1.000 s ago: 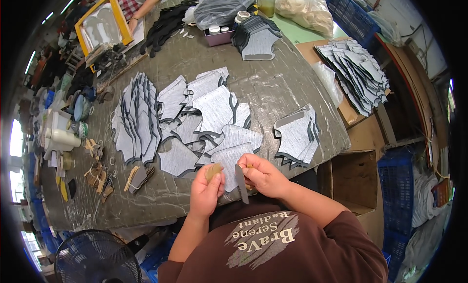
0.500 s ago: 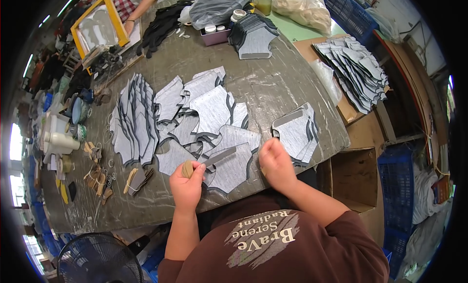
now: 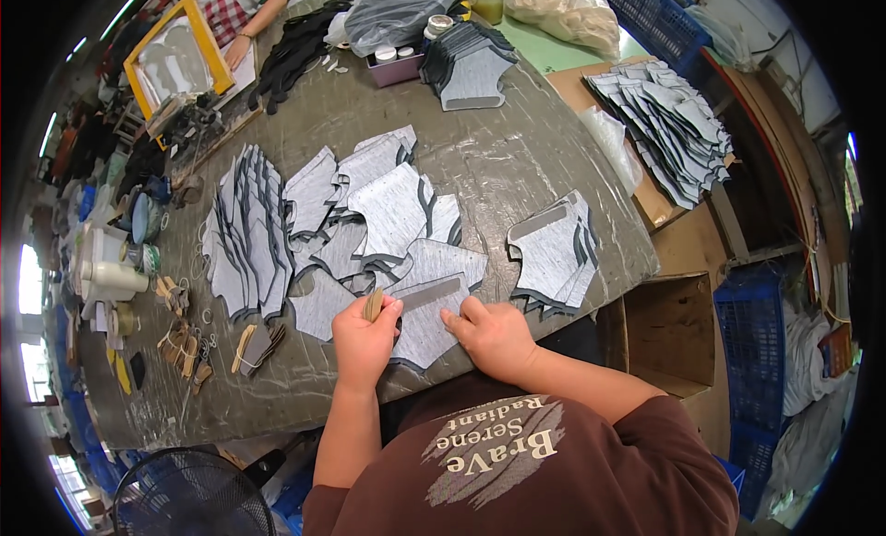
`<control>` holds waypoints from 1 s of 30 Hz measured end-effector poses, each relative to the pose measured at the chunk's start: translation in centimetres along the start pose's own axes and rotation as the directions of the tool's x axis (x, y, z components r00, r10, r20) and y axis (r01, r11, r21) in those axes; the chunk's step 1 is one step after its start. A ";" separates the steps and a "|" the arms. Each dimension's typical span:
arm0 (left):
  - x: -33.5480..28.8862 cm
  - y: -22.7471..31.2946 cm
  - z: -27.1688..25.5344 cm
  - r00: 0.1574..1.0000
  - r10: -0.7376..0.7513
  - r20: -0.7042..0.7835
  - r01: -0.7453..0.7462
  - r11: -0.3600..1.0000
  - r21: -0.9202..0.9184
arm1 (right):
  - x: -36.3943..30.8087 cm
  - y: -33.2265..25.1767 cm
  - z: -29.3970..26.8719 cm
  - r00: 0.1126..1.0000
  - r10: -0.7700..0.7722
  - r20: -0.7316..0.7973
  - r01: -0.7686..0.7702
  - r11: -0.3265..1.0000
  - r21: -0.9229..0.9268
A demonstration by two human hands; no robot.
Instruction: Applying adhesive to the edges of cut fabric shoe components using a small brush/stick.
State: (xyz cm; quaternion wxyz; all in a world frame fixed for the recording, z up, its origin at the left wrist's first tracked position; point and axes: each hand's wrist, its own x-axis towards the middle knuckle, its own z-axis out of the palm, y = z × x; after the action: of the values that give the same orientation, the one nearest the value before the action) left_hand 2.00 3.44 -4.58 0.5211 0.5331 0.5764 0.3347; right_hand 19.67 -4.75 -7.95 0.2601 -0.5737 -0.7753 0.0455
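My left hand is closed around a small bundle of tan strips. Its fingertips rest at the left edge of a grey cut fabric piece with dark edging. Along that piece's top edge lies a darker grey strip. My right hand has its fingers bent, with thumb and index finger pressed at the piece's right side; whether they pinch its edge is hard to see. Beyond both hands spreads a loose pile of similar grey pieces. To the right, a smaller stack has a dark strip on its top piece.
Overlapping grey pieces stand at the left, near banded tan strips. More stacks lie at the back and far right. A purple box holds small jars. Another person's hand is beside a yellow frame.
My right hand has moved left, from beside the right-hand stack onto the grey piece. The dark strip, tilted at my left fingers before, now lies flat along the piece's top edge.
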 end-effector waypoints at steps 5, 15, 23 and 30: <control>0.3 -0.1 0.0 1.000 -0.006 0.015 0.005 1.000 0.029 | 0.1 -0.1 -0.2 1.000 0.011 0.001 -0.011 1.000 0.012; 0.6 0.0 0.2 1.000 -0.010 0.020 0.010 1.000 0.027 | 0.1 -0.1 0.0 1.000 0.007 -0.014 -0.007 0.998 -0.057; 1.1 -1.2 0.2 0.996 0.086 -0.022 -0.081 0.984 0.160 | 0.1 -0.2 -0.1 1.000 0.003 -0.019 -0.004 0.999 -0.049; -0.2 -1.1 -0.1 0.849 0.521 -0.093 -0.481 0.832 0.276 | 0.3 0.0 -0.7 0.944 0.278 -0.179 -0.185 0.893 0.410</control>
State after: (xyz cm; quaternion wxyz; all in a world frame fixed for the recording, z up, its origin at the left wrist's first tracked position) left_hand 1.59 3.02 -5.58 0.2966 0.6958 0.4934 0.4295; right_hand 19.91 -4.69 -7.20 0.4501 -0.6010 -0.6405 0.1614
